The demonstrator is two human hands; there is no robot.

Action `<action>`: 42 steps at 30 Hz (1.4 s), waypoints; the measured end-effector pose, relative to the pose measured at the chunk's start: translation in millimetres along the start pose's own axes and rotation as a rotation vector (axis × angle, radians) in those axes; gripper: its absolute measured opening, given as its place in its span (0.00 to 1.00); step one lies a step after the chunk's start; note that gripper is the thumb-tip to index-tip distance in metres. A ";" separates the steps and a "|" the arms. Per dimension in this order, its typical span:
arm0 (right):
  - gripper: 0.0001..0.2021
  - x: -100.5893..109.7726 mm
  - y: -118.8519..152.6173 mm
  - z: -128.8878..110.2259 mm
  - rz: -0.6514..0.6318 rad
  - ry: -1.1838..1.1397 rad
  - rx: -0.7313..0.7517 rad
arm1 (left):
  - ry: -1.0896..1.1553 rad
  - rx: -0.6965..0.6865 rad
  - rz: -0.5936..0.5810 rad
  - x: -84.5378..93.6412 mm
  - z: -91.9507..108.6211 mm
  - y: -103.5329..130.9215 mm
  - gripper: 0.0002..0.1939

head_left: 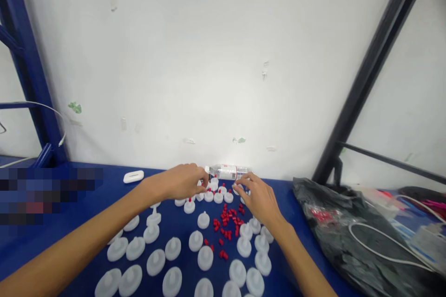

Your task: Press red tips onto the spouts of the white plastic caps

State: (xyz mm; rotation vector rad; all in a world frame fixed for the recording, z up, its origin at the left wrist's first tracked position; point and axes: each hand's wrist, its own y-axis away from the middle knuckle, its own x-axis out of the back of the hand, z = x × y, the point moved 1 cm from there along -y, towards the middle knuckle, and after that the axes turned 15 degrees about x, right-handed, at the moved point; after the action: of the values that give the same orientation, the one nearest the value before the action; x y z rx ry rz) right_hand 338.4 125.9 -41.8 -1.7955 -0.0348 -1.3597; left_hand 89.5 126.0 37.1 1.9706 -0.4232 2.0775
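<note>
Many round white plastic nozzle lids (205,258) stand on the blue tabletop, each with a short spout. A group of them near the back, such as this lid (189,206), has small red tips on the spouts. My left hand (186,182) reaches over that group with its fingers pinched together at the lids; what is between the fingertips is hidden. My right hand (259,197) has its thumb and fingers closed around a white nozzle lid (238,189) at the group's right side. Between my forearms lies a scatter of loose small red tips (228,216).
A clear plastic bottle (228,171) lies on its side against the wall. At the back left is a white oblong case (134,177). A dark plastic bag (369,241) with a cable on it covers the right side. Metal frame posts (365,83) rise at both sides.
</note>
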 end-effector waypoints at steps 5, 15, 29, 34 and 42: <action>0.08 -4.5 0.6 7.8 0.011 -0.026 -0.067 | -0.066 0.062 -0.054 -9.6 -1.8 3.4 0.14; 0.08 -17.3 1.7 13.5 -0.088 -0.026 -0.151 | -0.090 0.083 -0.136 -21.6 0.0 0.2 0.10; 0.09 -14.7 1.3 13.6 -0.070 -0.072 -0.144 | -0.057 -0.006 0.048 -28.7 -3.9 -11.3 0.05; 0.17 -10.0 -3.2 5.1 0.096 -0.336 -0.094 | 0.043 -0.062 0.184 -30.4 5.0 -17.4 0.11; 0.16 -1.8 -10.4 -29.7 0.079 -0.530 0.032 | 0.121 -0.087 0.320 -40.0 30.5 -12.7 0.20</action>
State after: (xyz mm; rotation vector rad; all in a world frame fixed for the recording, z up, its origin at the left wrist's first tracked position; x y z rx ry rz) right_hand 309.7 114.4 -36.0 -2.0590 -0.2646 -0.7936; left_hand 124.8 127.3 -0.9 1.8131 -0.8361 2.3056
